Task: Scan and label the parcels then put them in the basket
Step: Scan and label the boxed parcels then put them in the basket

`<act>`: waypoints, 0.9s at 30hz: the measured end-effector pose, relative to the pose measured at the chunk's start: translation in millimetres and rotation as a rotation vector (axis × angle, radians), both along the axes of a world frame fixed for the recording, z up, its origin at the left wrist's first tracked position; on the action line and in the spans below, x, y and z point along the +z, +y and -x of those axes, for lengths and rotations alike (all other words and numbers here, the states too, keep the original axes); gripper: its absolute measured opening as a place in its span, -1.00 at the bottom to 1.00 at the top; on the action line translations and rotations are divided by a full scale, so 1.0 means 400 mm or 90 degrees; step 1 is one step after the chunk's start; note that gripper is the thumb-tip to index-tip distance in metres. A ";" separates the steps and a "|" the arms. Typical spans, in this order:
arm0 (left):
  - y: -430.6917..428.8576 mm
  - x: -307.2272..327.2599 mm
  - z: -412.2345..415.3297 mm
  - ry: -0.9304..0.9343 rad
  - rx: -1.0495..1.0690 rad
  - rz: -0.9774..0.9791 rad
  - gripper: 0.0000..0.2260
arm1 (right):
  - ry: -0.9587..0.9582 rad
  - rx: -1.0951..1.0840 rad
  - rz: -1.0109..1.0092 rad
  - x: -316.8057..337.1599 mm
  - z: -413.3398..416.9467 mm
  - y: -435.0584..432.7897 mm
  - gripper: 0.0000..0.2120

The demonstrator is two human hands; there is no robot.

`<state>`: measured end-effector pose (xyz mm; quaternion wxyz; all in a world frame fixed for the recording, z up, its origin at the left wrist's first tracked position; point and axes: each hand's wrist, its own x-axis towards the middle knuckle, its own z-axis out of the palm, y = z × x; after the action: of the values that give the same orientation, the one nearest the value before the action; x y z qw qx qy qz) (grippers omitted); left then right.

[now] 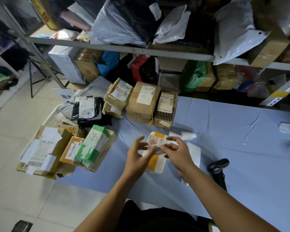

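With the left hand [137, 153] spreading wide and the right hand [179, 153] seemingly pinching a label [158, 149], the white parcel [156, 163] is lying directly beneath them, while three boxes [143, 101] are waiting beyond the fingertips and others are already sitting in the basket [50, 114] to the left.

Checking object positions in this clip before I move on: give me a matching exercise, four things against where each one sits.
Things
1. white parcel with orange tape
2. black scanner
3. green-taped parcel
4. box with printed black tape

Places
A. on the pile left of the blue cloth
B. right end of the row of boxes at the cloth's far edge
C. under the left hand and right hand
D. on the cloth, right of both hands

Pairs: 1-C, 2-D, 3-A, 4-B
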<state>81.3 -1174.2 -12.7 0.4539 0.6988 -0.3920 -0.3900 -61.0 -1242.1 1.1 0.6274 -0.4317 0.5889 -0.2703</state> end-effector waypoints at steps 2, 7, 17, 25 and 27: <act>-0.008 -0.009 -0.020 0.187 0.062 -0.056 -0.56 | 0.003 0.024 -0.002 -0.010 -0.006 0.018 -0.75; -0.012 -0.025 -0.045 0.175 0.074 -0.069 -0.72 | 0.026 -0.033 -0.024 -0.024 -0.034 0.051 -0.79; -0.066 -0.082 -0.051 -0.225 -0.137 -0.036 -0.84 | 0.357 -0.057 0.098 -0.083 -0.083 0.083 -0.83; -0.034 -0.155 -0.087 -0.391 -0.202 0.060 -0.93 | 0.505 0.055 0.158 -0.114 -0.093 0.084 -0.89; -0.031 -0.163 -0.106 -0.364 -0.230 0.070 -0.95 | 0.529 0.081 0.157 -0.121 -0.093 0.092 -0.89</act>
<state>123.7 -1186.7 -77.8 0.2860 0.6739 -0.6410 -0.2307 -24.0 -1205.1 -47.2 0.2965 -0.6109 0.7268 -0.1030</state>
